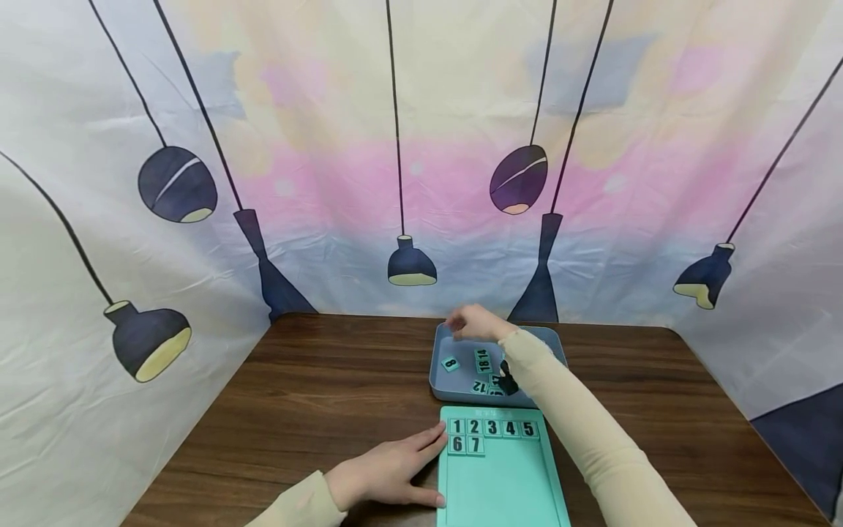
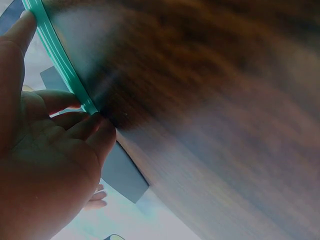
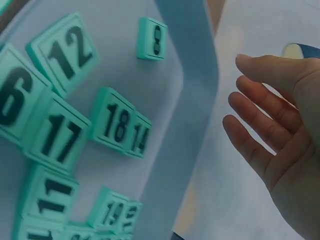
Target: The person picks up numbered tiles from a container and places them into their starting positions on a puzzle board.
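Note:
A green number board (image 1: 500,490) lies on the table, with tiles 1 to 5 in its top row and tiles 6 and 7 (image 1: 475,445) below them. My left hand (image 1: 395,468) rests against the board's left edge, thumb and fingers spread along it. Behind the board stands a blue-grey tray (image 1: 454,396) of loose number tiles. Over the tray's far side is my right hand (image 1: 476,323), its fingers loosely bent and holding nothing. In the right wrist view the 8 tile (image 3: 153,40) sits apart from the joined 18 and 14 tiles (image 3: 119,122).
More tiles, among them the 12 (image 3: 67,52) and the 17 (image 3: 59,135), crowd one side of the tray. My right sleeve (image 1: 586,432) crosses over the tray's right part. The brown wooden table (image 1: 329,380) ends at a lamp-patterned cloth (image 1: 349,146).

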The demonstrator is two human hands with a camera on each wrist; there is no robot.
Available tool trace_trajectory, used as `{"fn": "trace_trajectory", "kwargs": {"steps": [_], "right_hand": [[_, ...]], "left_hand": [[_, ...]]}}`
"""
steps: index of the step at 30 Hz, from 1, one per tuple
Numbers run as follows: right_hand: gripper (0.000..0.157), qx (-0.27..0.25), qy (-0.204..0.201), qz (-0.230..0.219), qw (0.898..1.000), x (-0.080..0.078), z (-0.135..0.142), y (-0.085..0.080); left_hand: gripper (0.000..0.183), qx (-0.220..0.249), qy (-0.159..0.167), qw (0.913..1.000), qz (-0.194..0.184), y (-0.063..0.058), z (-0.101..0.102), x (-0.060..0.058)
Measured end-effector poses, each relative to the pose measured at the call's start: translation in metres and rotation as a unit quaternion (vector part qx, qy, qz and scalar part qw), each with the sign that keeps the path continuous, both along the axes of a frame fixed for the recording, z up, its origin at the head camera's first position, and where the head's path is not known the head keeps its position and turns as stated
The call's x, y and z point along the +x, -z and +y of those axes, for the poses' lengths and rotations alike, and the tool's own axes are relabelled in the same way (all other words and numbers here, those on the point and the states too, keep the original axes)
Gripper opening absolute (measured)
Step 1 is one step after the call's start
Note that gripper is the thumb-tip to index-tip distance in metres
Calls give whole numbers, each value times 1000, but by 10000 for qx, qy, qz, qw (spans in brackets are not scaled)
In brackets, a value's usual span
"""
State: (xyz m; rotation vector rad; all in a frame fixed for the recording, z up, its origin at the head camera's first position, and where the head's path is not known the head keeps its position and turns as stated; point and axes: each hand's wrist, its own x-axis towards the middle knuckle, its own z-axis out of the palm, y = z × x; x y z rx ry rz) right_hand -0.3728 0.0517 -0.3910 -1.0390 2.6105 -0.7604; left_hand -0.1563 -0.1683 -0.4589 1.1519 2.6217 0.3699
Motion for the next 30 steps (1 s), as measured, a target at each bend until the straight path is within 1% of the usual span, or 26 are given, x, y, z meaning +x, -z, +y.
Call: {"fn": "trace_trajectory", "kwargs": {"steps": [6,10,12,18,25,30], "right_hand": [[33,556,68,-232,9982,5,-11,15],[34,802,52,-341,9962,8,-17,20],[35,985,7,-324,9946,10,-19,22],[35,1564,-64,-316,9872,14,-24,28],[35,1647,-4,-112,9863,17,-28,34],[32,1623,24,-143,9866,21,-29,34]], "left_hand": [[89,7,43,10000,-35,0,1,-1],[89,25,50,10000,-48,-1,1,-1],[89,21,41,10000,-67,-2,1,0],[88,23,43,10000,-73,-3,1,0],[88,23,5,10000,-72,-3,0,1],[89,11,4,10000,-12,-2,1,1]]}}
